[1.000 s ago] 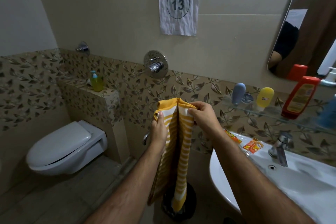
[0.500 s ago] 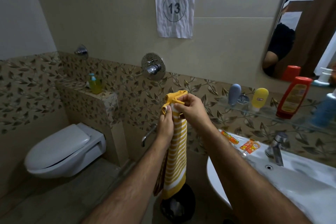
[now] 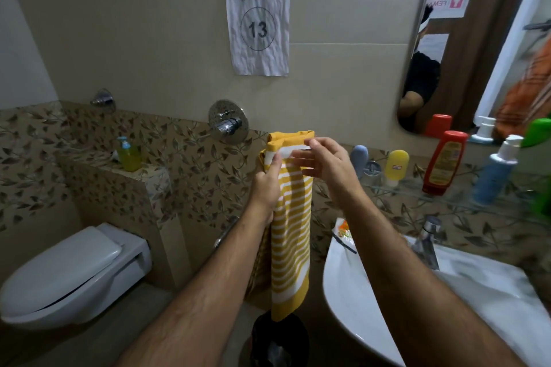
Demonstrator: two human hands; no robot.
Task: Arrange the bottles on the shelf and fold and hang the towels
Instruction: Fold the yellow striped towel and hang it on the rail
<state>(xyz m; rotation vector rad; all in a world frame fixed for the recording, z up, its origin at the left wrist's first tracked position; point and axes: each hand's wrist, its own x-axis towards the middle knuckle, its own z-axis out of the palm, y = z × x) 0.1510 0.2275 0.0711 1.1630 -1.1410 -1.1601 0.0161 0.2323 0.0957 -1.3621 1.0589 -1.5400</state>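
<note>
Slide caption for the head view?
Left hand grips folded yellow-and-white striped towel; right hand open beside it.

Yellow-and-white striped towel (image 3: 290, 226), red bottle (image 3: 443, 162), leaf-patterned brown tiles (image 3: 190, 164)

Left hand (image 3: 267, 185) grips the hanging yellow striped towel (image 3: 290, 235) while right hand (image 3: 323, 162) touches its top

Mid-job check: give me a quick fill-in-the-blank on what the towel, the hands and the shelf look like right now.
1. The towel has white and ____ stripes.
2. The ____ hand grips the towel near its top, while the right hand has its fingers spread beside it.
3. The wall sign shows workstation number ____.
4. On the glass shelf, the red bottle stands to the ____ of the yellow bottle in this view.

Missing words: yellow; left; 13; right
</note>
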